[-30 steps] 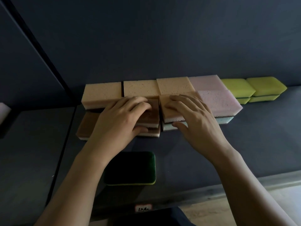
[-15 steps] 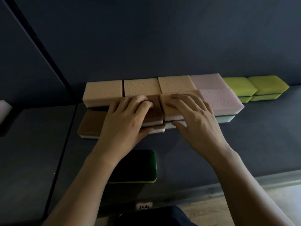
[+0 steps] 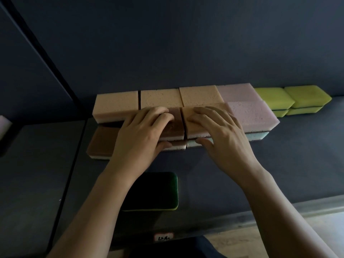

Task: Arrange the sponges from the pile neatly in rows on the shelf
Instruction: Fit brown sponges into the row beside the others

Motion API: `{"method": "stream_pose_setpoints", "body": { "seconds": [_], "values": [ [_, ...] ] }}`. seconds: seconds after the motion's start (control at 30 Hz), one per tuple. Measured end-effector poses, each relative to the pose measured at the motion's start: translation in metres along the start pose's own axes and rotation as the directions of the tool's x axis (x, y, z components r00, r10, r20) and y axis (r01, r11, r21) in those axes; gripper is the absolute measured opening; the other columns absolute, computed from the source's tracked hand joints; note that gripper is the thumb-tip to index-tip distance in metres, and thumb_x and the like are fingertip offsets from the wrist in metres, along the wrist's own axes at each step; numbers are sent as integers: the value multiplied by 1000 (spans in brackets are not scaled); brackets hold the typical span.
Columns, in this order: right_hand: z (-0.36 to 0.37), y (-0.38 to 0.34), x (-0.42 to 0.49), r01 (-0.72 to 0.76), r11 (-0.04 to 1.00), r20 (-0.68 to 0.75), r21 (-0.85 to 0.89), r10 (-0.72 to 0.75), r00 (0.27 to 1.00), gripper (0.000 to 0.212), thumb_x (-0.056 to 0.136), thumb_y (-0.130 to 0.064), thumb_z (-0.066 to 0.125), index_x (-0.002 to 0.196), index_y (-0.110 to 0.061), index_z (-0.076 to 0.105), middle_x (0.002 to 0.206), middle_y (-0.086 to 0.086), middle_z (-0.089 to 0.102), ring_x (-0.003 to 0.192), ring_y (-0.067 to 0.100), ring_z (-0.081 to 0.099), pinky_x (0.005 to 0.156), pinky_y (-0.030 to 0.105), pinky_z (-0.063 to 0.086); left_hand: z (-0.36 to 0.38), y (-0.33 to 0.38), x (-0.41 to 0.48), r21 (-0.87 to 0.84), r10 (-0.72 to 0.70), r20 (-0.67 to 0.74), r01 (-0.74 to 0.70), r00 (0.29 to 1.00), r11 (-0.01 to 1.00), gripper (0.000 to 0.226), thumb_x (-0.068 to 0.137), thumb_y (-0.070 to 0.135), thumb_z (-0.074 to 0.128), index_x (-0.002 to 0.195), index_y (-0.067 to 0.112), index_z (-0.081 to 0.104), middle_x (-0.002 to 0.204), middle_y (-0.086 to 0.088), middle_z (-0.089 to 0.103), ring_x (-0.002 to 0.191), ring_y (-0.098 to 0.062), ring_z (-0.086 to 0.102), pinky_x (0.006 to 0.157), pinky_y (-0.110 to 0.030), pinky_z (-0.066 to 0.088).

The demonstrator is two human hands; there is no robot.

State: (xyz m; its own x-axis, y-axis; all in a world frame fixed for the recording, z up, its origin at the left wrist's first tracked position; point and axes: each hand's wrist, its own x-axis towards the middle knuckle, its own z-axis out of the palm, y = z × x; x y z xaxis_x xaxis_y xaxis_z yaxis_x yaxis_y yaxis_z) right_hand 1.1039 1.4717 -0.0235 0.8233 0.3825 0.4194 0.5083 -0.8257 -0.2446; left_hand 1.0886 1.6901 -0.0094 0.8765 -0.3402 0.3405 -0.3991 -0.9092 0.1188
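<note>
The left hand (image 3: 141,135) gripped a brown sponge (image 3: 176,125), fingers on top and thumb on its front side. The right hand (image 3: 223,135) gripped the orange sponge (image 3: 191,132) touching it on the right, the same way. Nearest, a dark green sponge (image 3: 158,190) lay flat by the front edge of the shelf (image 3: 279,164). Both held sponges sat on top of other sponges in the front row, with a pink sponge (image 3: 253,114) just beside the right hand. Along the back edge stood a row of orange sponges (image 3: 160,98), then yellow-green sponges (image 3: 290,99) toward the right end.
</note>
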Motion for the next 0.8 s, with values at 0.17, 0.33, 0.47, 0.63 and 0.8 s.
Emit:
{"method": "stream_pose_setpoints", "body": {
  "seconds": [0.17,0.33,0.47,0.63,0.8],
  "values": [
    [-1,3,0,9,1000,21,13,-9,1000,63,75,-23,82,132,-19,58,141,-2,54,136,20,43,114,30,24,-4,-3,1,-55,2,-10,-3,1000,999,50,75,33,68,122,22,56,134,6,50,124,-19,48,97,-39,44],
    [-2,2,-2,17,999,-11,29,-17,1000,55,79,-20,78,130,-17,60,138,-2,56,134,20,45,113,33,30,-6,-2,-1,-63,22,-40,-25,999,998,44,80,32,59,122,20,58,134,5,52,123,-20,49,97,-39,45],
    [-3,1,-4,20,1000,-21,22,-20,1000,53,80,-18,78,130,-18,60,138,-3,57,133,21,46,111,32,30,-2,1,-2,-35,29,-32,-30,999,999,44,82,33,59,125,20,58,135,4,51,125,-19,47,98,-35,41],
    [-2,-3,-3,0,1000,0,5,0,1000,57,77,-19,80,129,-19,59,138,-3,56,133,20,46,111,33,30,3,5,0,-17,7,-20,-7,1000,1000,45,83,34,59,126,20,56,135,3,51,125,-21,47,98,-35,40],
    [-3,-5,-1,-7,1000,22,-10,7,1000,59,76,-22,81,130,-20,57,139,-4,54,135,19,44,112,31,27,2,6,0,-20,4,-7,-4,1000,1000,49,83,37,64,127,20,54,137,3,50,125,-21,48,98,-36,41]
  ]
}}
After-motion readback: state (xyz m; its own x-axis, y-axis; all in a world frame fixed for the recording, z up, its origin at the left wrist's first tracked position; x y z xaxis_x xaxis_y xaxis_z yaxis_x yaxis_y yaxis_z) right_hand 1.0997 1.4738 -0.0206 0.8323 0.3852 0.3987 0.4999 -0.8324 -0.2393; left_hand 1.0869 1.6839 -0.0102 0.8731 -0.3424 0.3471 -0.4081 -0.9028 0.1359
